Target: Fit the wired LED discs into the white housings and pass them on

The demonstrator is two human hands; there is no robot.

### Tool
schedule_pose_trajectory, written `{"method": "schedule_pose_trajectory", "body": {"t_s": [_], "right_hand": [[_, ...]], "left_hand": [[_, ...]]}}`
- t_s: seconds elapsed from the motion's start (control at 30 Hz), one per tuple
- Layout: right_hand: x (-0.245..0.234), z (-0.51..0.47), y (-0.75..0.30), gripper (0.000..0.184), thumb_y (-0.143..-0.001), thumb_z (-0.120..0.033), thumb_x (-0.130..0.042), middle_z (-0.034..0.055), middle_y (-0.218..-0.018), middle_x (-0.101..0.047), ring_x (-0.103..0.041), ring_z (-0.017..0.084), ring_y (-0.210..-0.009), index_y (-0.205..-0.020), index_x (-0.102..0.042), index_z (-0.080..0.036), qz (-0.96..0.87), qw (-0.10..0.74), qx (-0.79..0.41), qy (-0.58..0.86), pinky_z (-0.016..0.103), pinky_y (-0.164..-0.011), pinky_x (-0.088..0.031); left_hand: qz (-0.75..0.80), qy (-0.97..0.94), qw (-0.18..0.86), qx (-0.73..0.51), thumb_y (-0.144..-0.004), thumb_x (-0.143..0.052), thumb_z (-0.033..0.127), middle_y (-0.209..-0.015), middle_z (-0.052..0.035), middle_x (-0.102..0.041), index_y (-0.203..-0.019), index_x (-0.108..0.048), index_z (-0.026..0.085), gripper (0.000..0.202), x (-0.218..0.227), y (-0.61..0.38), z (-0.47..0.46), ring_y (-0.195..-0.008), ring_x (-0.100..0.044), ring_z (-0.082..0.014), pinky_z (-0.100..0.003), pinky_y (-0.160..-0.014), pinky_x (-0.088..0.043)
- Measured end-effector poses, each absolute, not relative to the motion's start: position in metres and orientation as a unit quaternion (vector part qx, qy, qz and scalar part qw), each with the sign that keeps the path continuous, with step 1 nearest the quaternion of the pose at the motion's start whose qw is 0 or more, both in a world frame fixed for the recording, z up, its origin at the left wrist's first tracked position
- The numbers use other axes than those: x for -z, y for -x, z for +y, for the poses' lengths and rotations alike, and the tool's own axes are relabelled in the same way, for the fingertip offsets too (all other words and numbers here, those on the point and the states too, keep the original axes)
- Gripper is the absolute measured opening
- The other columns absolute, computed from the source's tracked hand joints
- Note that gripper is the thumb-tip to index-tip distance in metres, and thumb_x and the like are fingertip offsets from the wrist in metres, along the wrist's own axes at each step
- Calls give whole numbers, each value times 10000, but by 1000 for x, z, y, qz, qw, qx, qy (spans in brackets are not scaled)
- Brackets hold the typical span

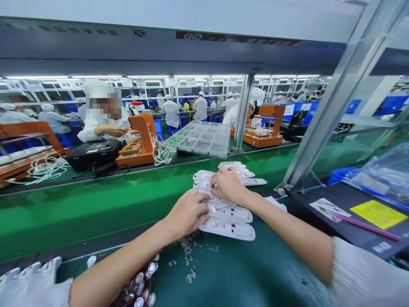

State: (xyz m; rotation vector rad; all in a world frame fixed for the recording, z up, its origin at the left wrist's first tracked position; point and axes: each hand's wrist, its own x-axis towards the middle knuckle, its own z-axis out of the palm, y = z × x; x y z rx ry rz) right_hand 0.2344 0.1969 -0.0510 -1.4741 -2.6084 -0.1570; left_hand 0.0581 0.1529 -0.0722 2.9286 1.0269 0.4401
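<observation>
A row of long white plastic shells [228, 230] lies side by side on the green bench, several with a small round disc and thin wire inside. My left hand [188, 213] is at the left ends of the shells, its fingers bent and closed on one shell's edge. Over the middle of the row, my right hand [227, 185] presses its curled fingertips together on a shell. Whatever is between those fingertips is hidden. Thin red wires stick out from the shells' left ends. More white shells [244, 174] lie beyond my right hand.
Small clear pieces [188, 256] are scattered nearer me, beside a pile of round metallic discs with red wires [140, 279]. White shells [32, 275] stand at lower left. A black box [348, 200] and metal post [338, 98] are right. Across the green belt [96, 213], a co-worker [105, 111] sits by orange fixtures [140, 143].
</observation>
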Motion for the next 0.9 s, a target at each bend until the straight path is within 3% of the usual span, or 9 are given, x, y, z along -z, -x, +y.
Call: {"method": "schedule_pose_trajectory", "body": {"t_s": [0.13,0.4,0.53,0.67,0.77,0.9], "right_hand": [[50,255,-196,211,-848,-348,-556,41,-1015,-584,-510,200,-1035,-912,-593,-150,-884,45,63,460,447,-920,-364],[85,312,-170,254,-859,-339,-549,62,-1115,-562,-520,207,-1053,-1036,-572,-158,-884,35,24,466,455,-911,-405],[98,314,-176,261,-861,-336,-548,63,-1130,-559,-521,207,-1060,-1049,-570,-157,-856,76,-23,510,460,-918,-403],[70,289,-200,210,-869,-309,-537,60,-1127,-572,-499,208,-1104,-1002,-594,-158,-810,156,-58,562,472,-949,-374],[39,239,-227,143,-864,-226,-510,34,-1033,-634,-545,191,-1039,-918,-636,-183,-789,213,-88,570,403,-910,-417],[43,128,-254,161,-822,-264,-505,6,-966,-662,-588,180,-954,-879,-656,-253,-800,268,-111,526,327,-850,-466]], "left_hand": [[401,-907,-15,-130,-819,-594,196,-1120,-84,-591,-781,-636,152,72,78,-35,194,-977,-524,-248,-426,-838,-427],[483,-870,6,-98,-850,-589,241,-1093,-59,-585,-846,-611,142,102,114,-29,246,-1023,-537,-207,-425,-886,-445],[507,-854,30,-111,-854,-585,272,-1086,-62,-586,-882,-609,146,131,127,-36,252,-1024,-538,-211,-429,-887,-447],[524,-835,41,-160,-853,-583,280,-1163,-79,-534,-1004,-575,151,199,116,-42,245,-1049,-519,-227,-432,-878,-450],[522,-829,56,-194,-911,-474,244,-1001,-56,-571,-960,-562,138,147,93,-45,225,-909,-558,-182,-356,-775,-473],[500,-836,81,-214,-953,-299,301,-675,-2,-523,-685,-524,171,374,62,-43,163,-664,-507,-153,-290,-655,-412]]}}
